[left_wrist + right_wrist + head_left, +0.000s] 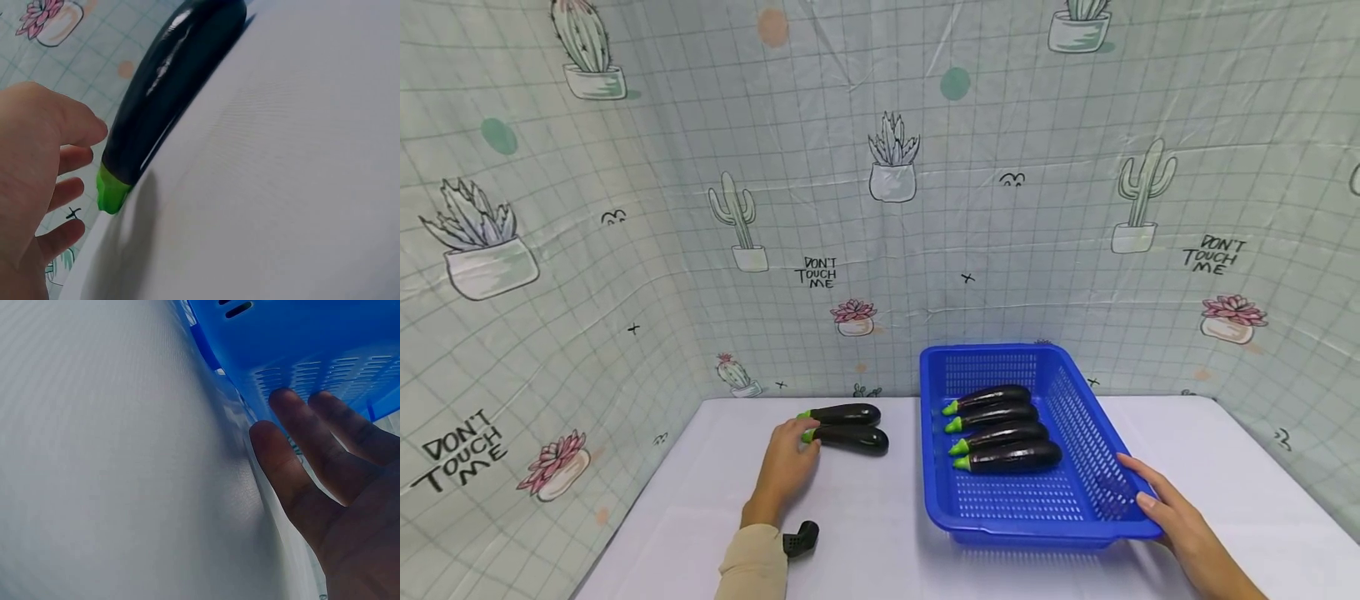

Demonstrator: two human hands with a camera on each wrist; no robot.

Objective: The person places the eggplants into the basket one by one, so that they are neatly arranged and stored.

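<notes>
Two dark purple eggplants with green stems lie side by side on the left half of the table: a rear eggplant (848, 414) and a front eggplant (852, 440). My left hand (792, 454) is at their stem ends, fingers apart. In the left wrist view, an eggplant (172, 94) lies beyond the thumb and spread fingers, not gripped. On the right stands a blue plastic basket (934, 492) holding several more eggplants (1011, 456) in a row, stems to the left. My right hand (1183, 521) holds its right rim near the front corner, fingers against the outer wall (294, 356).
A white cloth covers the table (865, 533). Behind and to the left hangs a grid-patterned curtain (820, 192) with cactus prints; the basket's far end is close to it. A small black object (801, 540) is by the left sleeve (754, 562).
</notes>
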